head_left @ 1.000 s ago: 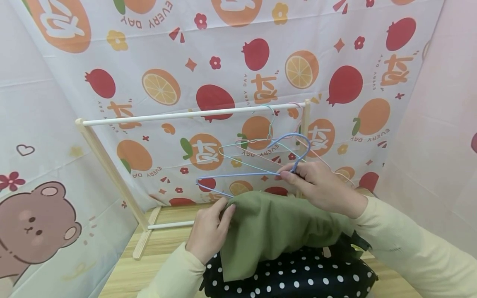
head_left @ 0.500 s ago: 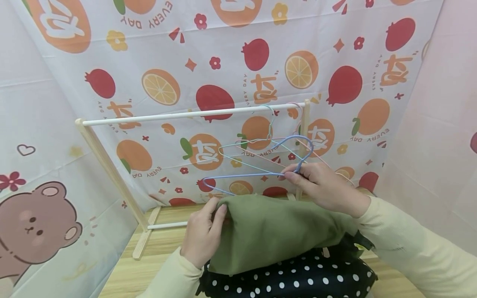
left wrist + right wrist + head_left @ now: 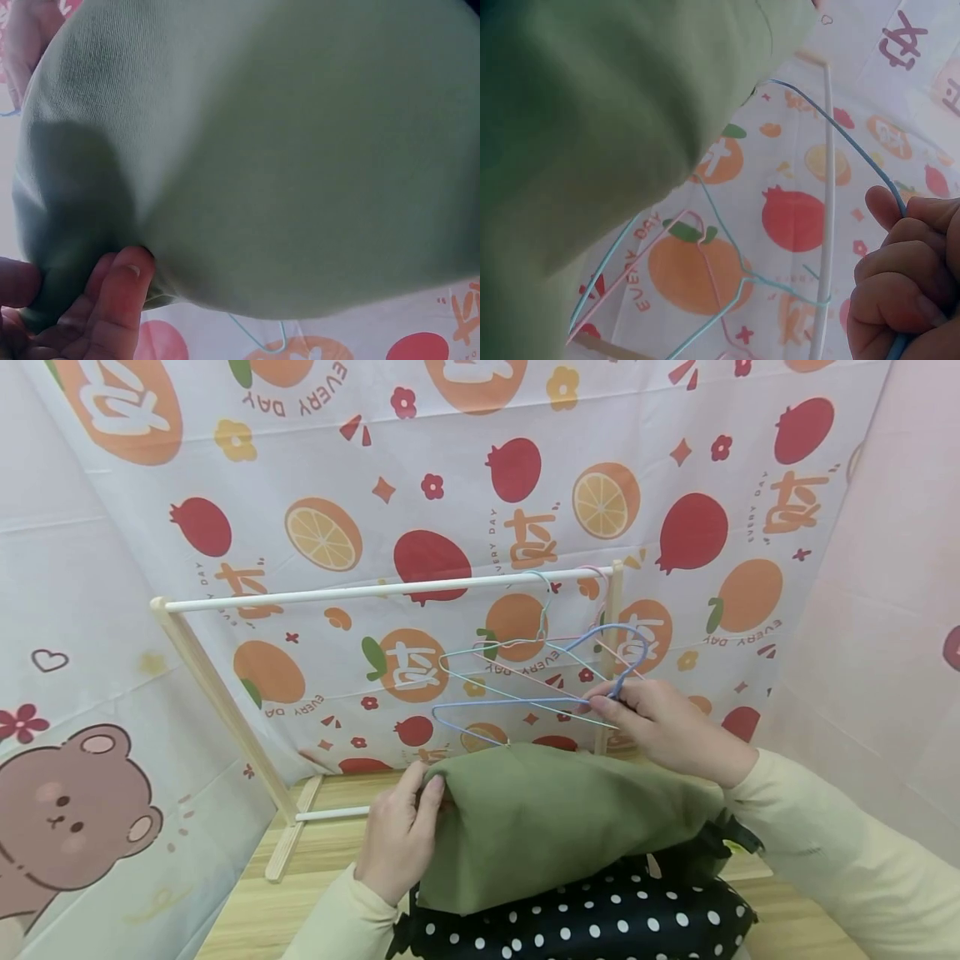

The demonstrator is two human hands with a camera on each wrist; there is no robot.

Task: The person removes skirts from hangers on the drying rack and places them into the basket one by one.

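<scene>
My right hand (image 3: 667, 722) grips a blue hanger (image 3: 510, 702) just below its hook. The lower part of the hanger runs behind an olive-green garment (image 3: 570, 818). With thumb and fingers, my left hand (image 3: 401, 831) pinches the garment's upper left edge, so the cloth is drawn out wide. In the left wrist view the green cloth (image 3: 285, 157) fills most of the picture, with the pinching fingers (image 3: 124, 292) at its corner. The right wrist view shows curled fingers (image 3: 900, 262) round the blue wire (image 3: 847, 139), which meets the cloth at its upper end.
Behind stands a wooden rack with a white rail (image 3: 337, 593). A mint hanger (image 3: 487, 685) and a pink hanger (image 3: 603, 585) hang at the rail's right end. Black cloth with white dots (image 3: 600, 918) lies under the garment on the wooden table (image 3: 247, 910).
My right hand has moved right and slightly up with the blue hanger. My left hand has drawn the garment's edge to the left, and the cloth is spread wider.
</scene>
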